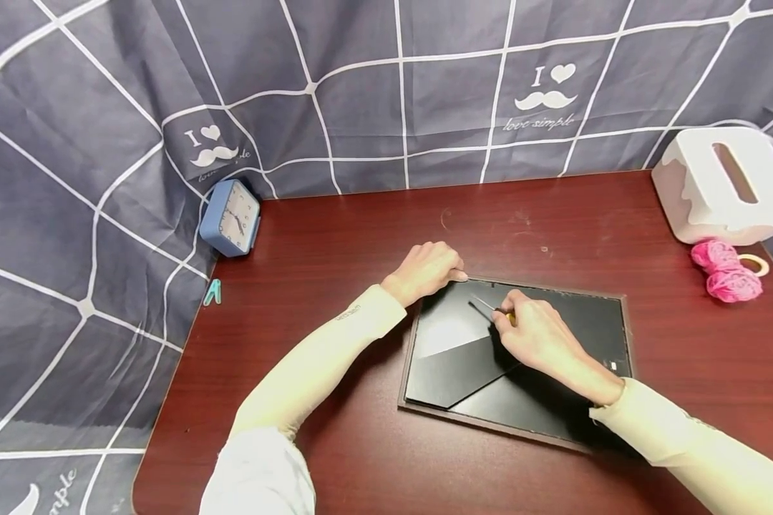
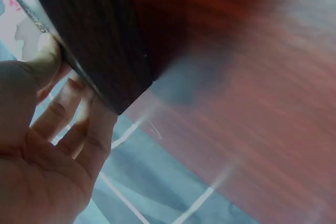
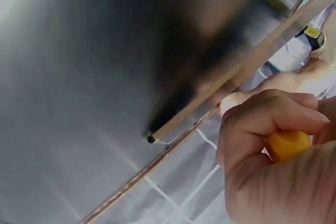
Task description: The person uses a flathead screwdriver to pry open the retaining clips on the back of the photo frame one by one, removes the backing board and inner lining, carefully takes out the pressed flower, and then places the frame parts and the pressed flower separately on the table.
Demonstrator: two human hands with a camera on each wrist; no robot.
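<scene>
A picture frame (image 1: 489, 427) lies back side up on the table, showing its black backing board (image 1: 554, 413) and a folded black stand leg (image 1: 457, 372). My left hand (image 1: 428, 270) grips the frame at its far left corner; in the left wrist view, thumb and fingers close on the dark frame edge (image 2: 100, 40). Over the backing board, my right hand (image 1: 544, 336) holds a screwdriver by its yellow handle (image 3: 286, 144), curled fingers around it. The thin screwdriver shaft (image 1: 483, 303) points toward the far left part of the board. Whether its tip touches the board I cannot tell.
A blue alarm clock (image 1: 232, 218) and a turquoise clothes peg (image 1: 212, 292) are on the left. At the far right stand a white tissue box (image 1: 696, 193), pink yarn (image 1: 734, 284) and a roll of tape (image 1: 761, 265). A grey checked cloth (image 1: 354, 129) hangs behind the table.
</scene>
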